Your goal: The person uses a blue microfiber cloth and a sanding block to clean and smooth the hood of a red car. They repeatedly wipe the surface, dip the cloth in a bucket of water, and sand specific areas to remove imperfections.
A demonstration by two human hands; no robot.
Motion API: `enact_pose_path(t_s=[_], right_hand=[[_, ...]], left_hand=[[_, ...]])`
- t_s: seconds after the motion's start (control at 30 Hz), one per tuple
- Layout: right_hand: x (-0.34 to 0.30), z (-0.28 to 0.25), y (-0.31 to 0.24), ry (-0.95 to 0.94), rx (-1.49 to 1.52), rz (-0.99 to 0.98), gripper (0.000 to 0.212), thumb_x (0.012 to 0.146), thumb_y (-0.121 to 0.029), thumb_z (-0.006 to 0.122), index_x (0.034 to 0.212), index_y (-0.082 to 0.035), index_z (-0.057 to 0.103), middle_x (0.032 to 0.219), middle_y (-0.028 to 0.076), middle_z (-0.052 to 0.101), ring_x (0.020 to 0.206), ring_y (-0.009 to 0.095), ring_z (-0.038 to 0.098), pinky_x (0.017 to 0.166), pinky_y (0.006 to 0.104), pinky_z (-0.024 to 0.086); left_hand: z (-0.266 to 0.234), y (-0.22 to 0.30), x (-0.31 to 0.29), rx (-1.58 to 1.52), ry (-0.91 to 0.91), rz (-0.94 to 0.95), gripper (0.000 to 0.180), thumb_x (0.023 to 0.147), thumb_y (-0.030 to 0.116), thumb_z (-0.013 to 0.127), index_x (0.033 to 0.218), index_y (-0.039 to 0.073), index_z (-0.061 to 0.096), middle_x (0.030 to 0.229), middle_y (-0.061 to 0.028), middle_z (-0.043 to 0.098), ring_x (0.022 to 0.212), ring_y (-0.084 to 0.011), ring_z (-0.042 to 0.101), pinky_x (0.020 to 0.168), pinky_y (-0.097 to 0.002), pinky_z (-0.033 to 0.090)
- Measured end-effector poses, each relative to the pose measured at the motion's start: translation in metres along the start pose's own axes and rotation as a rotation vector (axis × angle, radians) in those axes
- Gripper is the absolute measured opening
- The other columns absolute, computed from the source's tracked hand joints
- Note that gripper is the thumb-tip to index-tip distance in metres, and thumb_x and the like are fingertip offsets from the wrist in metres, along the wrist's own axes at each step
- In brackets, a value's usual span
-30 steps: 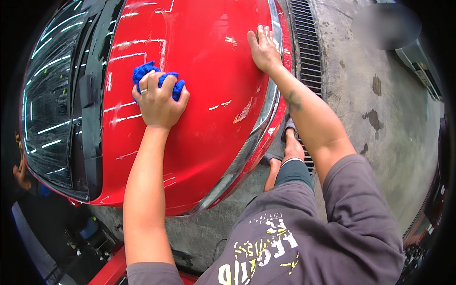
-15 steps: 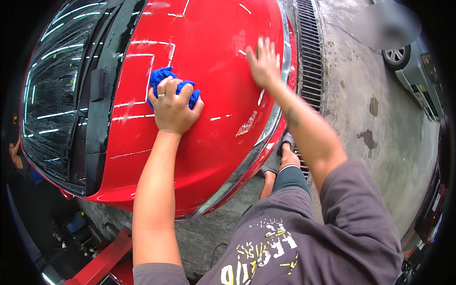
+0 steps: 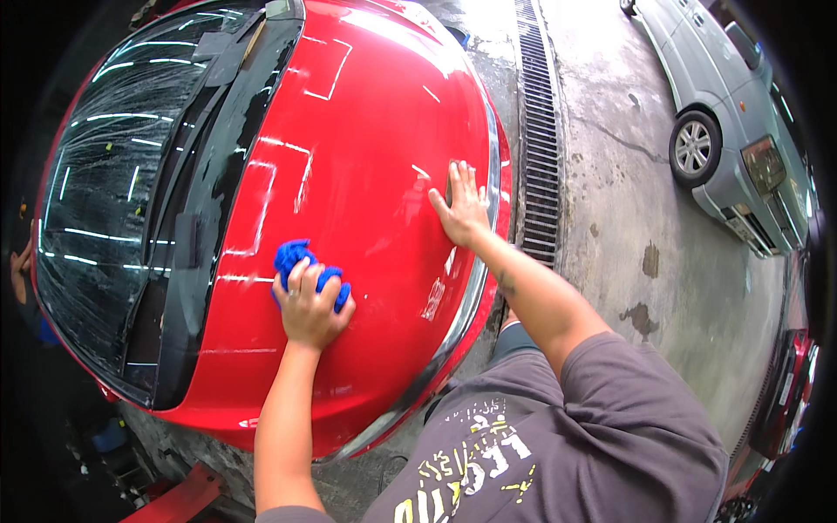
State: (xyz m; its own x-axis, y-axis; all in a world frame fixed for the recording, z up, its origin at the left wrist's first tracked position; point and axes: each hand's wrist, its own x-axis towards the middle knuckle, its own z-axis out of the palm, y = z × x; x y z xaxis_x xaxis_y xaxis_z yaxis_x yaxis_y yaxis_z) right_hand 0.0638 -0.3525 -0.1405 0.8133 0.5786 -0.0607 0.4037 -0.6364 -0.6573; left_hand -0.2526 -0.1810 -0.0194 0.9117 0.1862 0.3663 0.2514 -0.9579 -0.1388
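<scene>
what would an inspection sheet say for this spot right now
surface: red car hood, glossy, with light reflections across it
job's things: blue cloth, bunched up and pressed on the hood
clutter: nothing seen on the hood besides the cloth
grippers: left hand lies on top of the blue cloth, fingers curled over it; right hand flat on the hood near its front edge, fingers spread, holding nothing
cables: nothing seen
surroundings: dark windshield to the left; metal drain grate in the stained concrete floor; silver car parked at upper right; another person's hand at the far left edge
</scene>
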Motion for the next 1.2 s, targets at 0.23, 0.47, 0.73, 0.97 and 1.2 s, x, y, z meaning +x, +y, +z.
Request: enact_pose_path(t_s=[0.23, 0.47, 0.73, 0.97, 1.2], right_hand=[[0.258, -0.046, 0.048, -0.032, 0.127, 0.010, 0.099, 0.110, -0.077, 0.039, 0.181, -0.010, 0.022, 0.190, 0.016, 0.013, 0.176, 0.033, 0.009, 0.141, 0.0566, 0.011], [0.137, -0.039, 0.061, -0.093, 0.079, -0.285, 0.096, 0.113, -0.054, 0.051, 0.180, 0.001, 0.009, 0.187, 0.030, 0.005, 0.175, 0.047, 0.003, 0.137, 0.0692, 0.009], [0.315, -0.070, 0.047, 0.006, 0.158, -0.214, 0.084, 0.115, -0.060, 0.048, 0.179, -0.009, 0.028, 0.186, 0.020, 0.024, 0.175, 0.036, 0.016, 0.138, 0.0649, 0.015], [0.126, -0.056, 0.087, -0.155, 0.106, -0.392, 0.095, 0.112, -0.053, 0.055, 0.179, 0.002, 0.015, 0.185, 0.034, 0.011, 0.174, 0.049, 0.006, 0.136, 0.0703, 0.008], [0.263, -0.068, 0.084, -0.075, 0.124, -0.374, 0.083, 0.114, -0.047, 0.054, 0.178, -0.002, 0.025, 0.185, 0.028, 0.021, 0.174, 0.043, 0.014, 0.138, 0.0631, 0.013]], left_hand=[[-0.007, -0.001, -0.005, -0.013, -0.042, 0.030, 0.031, 0.077, 0.037, 0.084, 0.101, 0.022, 0.072, 0.126, -0.0096, 0.064, 0.137, -0.0390, 0.056, 0.117, -0.0705, 0.036], [-0.012, 0.020, -0.028, 0.100, -0.168, -0.128, 0.047, 0.084, 0.044, 0.081, 0.124, 0.023, 0.069, 0.149, -0.0170, 0.055, 0.149, -0.0443, 0.048, 0.120, -0.0751, 0.035], [0.038, 0.093, 0.053, 0.279, -0.015, -0.549, 0.051, 0.100, 0.035, 0.072, 0.143, 0.008, 0.067, 0.167, -0.0302, 0.043, 0.156, -0.0572, 0.038, 0.126, -0.0741, 0.033], [0.053, 0.111, 0.068, 0.336, 0.015, -0.613, 0.064, 0.095, 0.036, 0.078, 0.152, 0.011, 0.065, 0.167, -0.0263, 0.048, 0.156, -0.0504, 0.042, 0.125, -0.0684, 0.035], [0.084, 0.132, 0.143, 0.273, 0.044, -0.471, 0.058, 0.089, 0.067, 0.082, 0.123, 0.020, 0.079, 0.141, -0.0117, 0.066, 0.144, -0.0411, 0.051, 0.113, -0.0665, 0.040]])
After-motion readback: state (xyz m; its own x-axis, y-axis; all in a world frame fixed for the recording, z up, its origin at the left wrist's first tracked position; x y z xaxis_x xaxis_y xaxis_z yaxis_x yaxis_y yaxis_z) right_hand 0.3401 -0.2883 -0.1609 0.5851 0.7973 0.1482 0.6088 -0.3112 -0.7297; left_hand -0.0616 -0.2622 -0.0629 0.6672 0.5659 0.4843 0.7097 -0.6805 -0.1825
